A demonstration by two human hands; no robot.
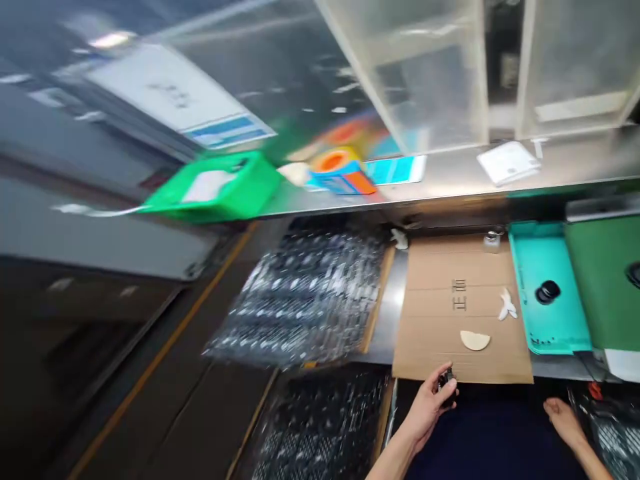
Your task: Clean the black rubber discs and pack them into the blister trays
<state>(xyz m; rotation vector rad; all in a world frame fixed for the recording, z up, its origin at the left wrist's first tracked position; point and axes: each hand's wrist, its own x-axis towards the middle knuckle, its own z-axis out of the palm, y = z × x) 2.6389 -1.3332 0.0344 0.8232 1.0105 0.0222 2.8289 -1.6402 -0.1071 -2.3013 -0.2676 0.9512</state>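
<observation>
My left hand (pixel 431 407) is closed round a small black part (pixel 447 379), just off the front edge of a brown cardboard sheet (pixel 430 320). To the right, my right hand (pixel 564 420) hangs past the table's front edge, near a clear plastic bag; its fingers are curled and blurred, and whether they hold anything does not show. A cream half-round piece (pixel 475 341) and a crumpled white piece (pixel 507 305) lie on the cardboard. At its back stands a small clear bottle (pixel 492 241).
A turquoise tray (pixel 555 327) holding a black round part (pixel 547 292) lies right of the cardboard, beside a green mat (pixel 605 280). Stacked clear plastic trays (pixel 300 300) stand at left. A metal shelf (pixel 450 190) above carries a green bin (pixel 220 187).
</observation>
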